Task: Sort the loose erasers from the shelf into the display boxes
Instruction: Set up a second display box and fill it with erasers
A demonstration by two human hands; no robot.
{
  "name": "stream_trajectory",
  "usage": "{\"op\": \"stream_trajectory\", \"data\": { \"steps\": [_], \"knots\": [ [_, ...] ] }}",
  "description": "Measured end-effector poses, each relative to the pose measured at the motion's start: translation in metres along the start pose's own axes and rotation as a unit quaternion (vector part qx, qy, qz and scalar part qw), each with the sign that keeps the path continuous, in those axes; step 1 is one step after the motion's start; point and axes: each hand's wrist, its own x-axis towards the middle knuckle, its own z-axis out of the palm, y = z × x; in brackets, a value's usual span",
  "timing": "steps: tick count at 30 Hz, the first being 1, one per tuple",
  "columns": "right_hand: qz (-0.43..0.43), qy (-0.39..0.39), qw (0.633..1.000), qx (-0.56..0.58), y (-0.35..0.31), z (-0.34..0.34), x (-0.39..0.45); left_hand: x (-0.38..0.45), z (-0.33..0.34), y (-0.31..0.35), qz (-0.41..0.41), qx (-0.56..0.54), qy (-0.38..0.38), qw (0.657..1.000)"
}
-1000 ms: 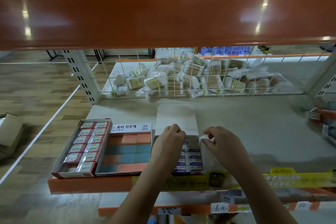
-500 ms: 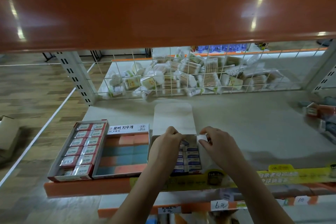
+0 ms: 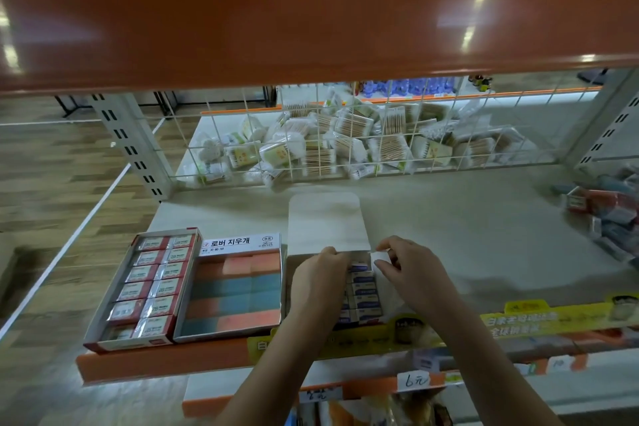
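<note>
Nearest, along the shelf's orange front edge (image 3: 166,361), a yellow label strip (image 3: 553,320) runs to the right; just behind it both hands work over the white display box (image 3: 294,273), whose rows of blue-and-white erasers (image 3: 363,290) show between them. The left hand (image 3: 320,282) has its fingers curled over the box's left side, though what its grip closes on I cannot tell; the right hand (image 3: 413,273) pinches a small white eraser (image 3: 380,255) at the box's far right corner, grip narrow. The box's lid flap (image 3: 326,223) stands open behind. To the left sit a box of orange and blue erasers (image 3: 235,294) and, touching it, a red-trimmed box of wrapped erasers (image 3: 148,282). Loose packets (image 3: 608,218) lie at the far right of the shelf; beyond, a wire basket (image 3: 363,145) holds cotton swab packs.
</note>
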Motion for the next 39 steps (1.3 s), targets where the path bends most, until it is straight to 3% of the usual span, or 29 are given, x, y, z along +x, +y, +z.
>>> {"op": "stream_trajectory", "data": {
  "steps": [12,20,23,29,33,39],
  "knots": [
    [0.048,-0.022,0.998,0.027,-0.004,-0.008,-0.005,0.021,-0.018,0.006,0.084,0.035,-0.055,0.994],
    [0.058,0.021,0.998,0.008,0.023,-0.05,-0.015,0.051,-0.032,0.068,0.161,0.063,0.025,0.985],
    [0.08,0.038,0.995,-0.039,0.055,-0.077,-0.026,0.058,-0.023,0.109,0.199,0.049,0.043,0.978],
    [0.147,0.012,0.978,-0.147,0.147,-0.129,-0.064,0.064,0.023,0.21,0.259,0.067,0.004,0.964],
    [0.185,0.001,0.972,-0.148,0.208,-0.163,-0.093,0.07,0.054,0.28,0.276,0.087,-0.012,0.957],
    [0.205,0.053,0.97,-0.119,0.296,-0.212,-0.124,0.086,0.089,0.362,0.293,0.082,-0.026,0.952]
  ]
}}
